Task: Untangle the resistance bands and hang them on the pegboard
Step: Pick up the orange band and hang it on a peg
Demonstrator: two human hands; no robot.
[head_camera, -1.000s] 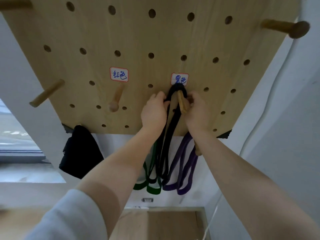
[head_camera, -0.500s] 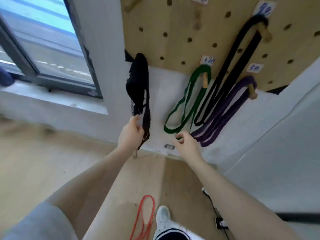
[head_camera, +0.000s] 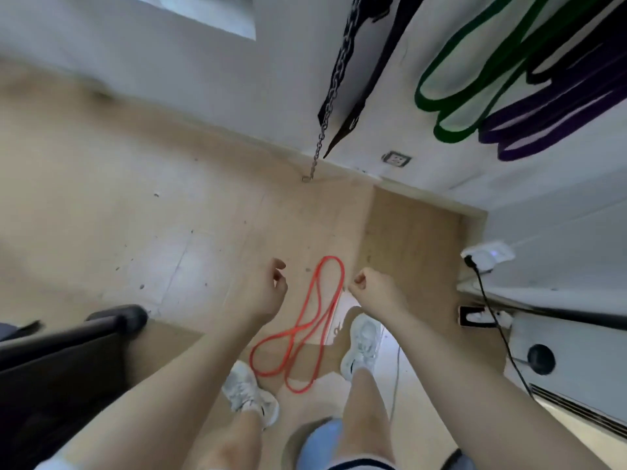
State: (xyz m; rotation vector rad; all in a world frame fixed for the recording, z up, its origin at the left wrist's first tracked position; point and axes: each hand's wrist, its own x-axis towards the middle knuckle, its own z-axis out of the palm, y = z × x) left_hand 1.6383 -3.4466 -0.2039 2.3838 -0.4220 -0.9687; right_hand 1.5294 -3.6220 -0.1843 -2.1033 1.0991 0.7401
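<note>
Below, a red band (head_camera: 307,325) lies on the wooden floor (head_camera: 169,215) between two white shoes (head_camera: 249,393), twisted into crossing loops. Its long axis runs from the near loops by the left shoe up and slightly right to one narrow loop pointing toward the wall (head_camera: 203,89).

Both hands hang above it and hold nothing. The left hand (head_camera: 263,295) has its fingers loosely curled, its grip slack and empty. The right hand (head_camera: 375,291) is curled tighter, thumb against fingers, also empty; whether anything small sits inside cannot be told.

Three more bands hang against the wall at top right: one green band (head_camera: 471,86), one purple band (head_camera: 549,127) just right of it, and one black band (head_camera: 570,67) partly behind both. All three are cut off by the top edge, so their hanging points are hidden. The purple one seems doubled; its loop count is unclear.

Left of them hangs a black strap (head_camera: 376,76) with one metal chain (head_camera: 325,120) ending in a ring, its top also cut off.
</note>
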